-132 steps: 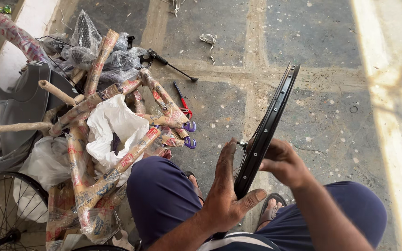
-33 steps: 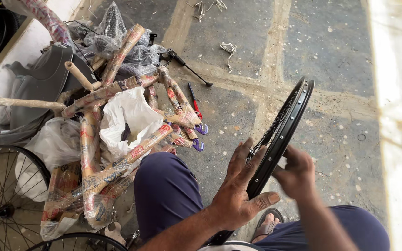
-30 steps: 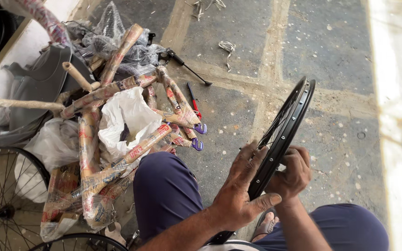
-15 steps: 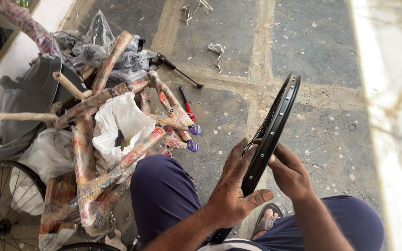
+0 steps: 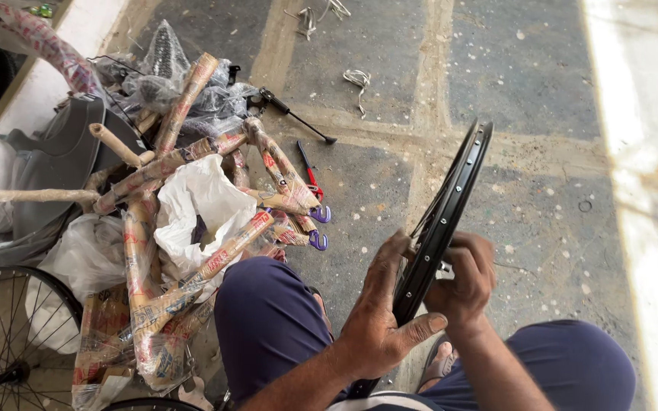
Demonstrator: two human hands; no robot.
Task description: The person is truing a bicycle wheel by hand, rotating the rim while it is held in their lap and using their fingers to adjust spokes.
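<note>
A bare black wheel rim [image 5: 445, 221] is being held upright between the knees, clamped by left hand [image 5: 378, 323] and right hand [image 5: 462, 278]; spokes are not yet being fitted, judging by appearance.

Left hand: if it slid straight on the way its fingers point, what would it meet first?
The left hand points up along the black wheel rim it grips; beyond that, probably bare stone floor, though depth is unclear.
</note>
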